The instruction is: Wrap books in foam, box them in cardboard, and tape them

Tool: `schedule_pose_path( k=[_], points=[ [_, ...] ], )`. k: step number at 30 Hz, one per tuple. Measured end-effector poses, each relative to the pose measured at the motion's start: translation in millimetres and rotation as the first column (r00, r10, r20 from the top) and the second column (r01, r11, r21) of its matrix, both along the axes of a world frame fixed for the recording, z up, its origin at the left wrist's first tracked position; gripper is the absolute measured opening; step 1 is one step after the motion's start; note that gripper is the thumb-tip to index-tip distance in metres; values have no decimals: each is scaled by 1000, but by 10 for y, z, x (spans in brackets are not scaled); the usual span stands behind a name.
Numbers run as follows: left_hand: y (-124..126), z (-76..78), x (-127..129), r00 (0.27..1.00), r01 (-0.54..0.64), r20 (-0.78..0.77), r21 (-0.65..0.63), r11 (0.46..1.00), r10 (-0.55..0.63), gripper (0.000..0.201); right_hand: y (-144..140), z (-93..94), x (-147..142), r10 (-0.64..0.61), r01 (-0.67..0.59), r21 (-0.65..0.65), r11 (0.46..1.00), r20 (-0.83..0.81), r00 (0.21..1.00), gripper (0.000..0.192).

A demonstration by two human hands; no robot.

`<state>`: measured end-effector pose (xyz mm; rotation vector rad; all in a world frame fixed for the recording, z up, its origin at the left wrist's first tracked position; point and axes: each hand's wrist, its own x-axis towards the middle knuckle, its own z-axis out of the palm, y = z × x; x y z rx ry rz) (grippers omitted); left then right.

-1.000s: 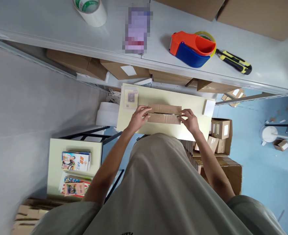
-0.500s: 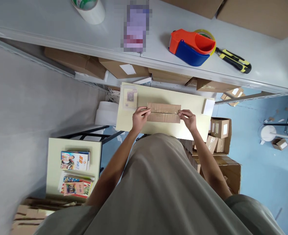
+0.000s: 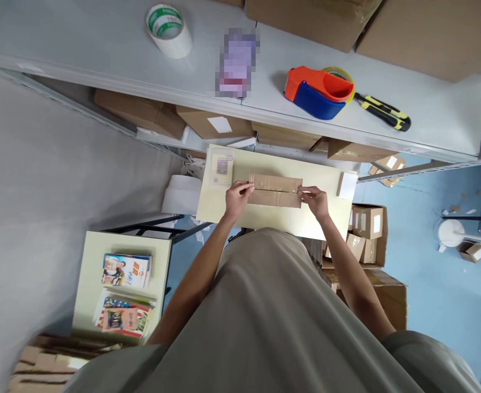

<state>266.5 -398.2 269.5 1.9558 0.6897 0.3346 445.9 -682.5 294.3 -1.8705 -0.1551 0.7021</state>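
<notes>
In the head view, a flat cardboard box (image 3: 275, 190) is lain on the pale table (image 3: 265, 218), its long axis running left to right between the two hands. Its left end is pinched by the fingers of the left hand (image 3: 237, 199), its right end by those of the right hand (image 3: 316, 201), seemingly so the taped seam is kept flat. A small packet (image 3: 221, 167) is seen beyond the left fingers.
</notes>
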Motion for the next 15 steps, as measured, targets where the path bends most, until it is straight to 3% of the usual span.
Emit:
schedule_pose_path(
  k=[9,15],
  points=[
    [-40,-21,68,995,-92,21,-42,995,93,26,67,-76,-56,-59,59,21,998,16,998,73],
    [13,26,83,999,-36,32,4,999,36,24,95,-45,-124,-14,17,-17,1000,160,987,73]
  ],
)
